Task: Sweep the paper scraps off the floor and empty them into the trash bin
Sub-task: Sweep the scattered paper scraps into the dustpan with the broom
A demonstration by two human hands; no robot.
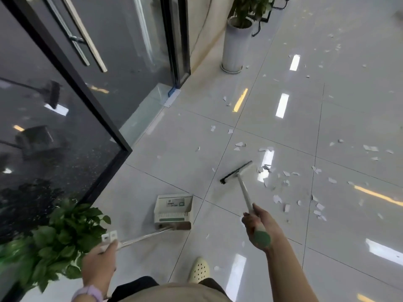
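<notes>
At the lower right of the view, the right hand was wrapped around the pale handle of the broom, near its green end cap, fingers curled tight about the shaft. The shaft ran forward and to the left to the dark bristle head, which sat on the glossy tiled floor just left of a cluster of paper scraps. More scraps lay scattered to the right and farther off across the tiles. At the lower left, the left hand gripped the top of the dustpan's long handle, fingers closed around it, a lilac band on the wrist. The handle slanted forward to the cream dustpan, which rested on the floor well left of the scraps, apart from the broom head. A cream perforated shoe showed between the arms. A leafy plant crowded the left hand; a glass door stood beyond, and a tall white planter farther back.
</notes>
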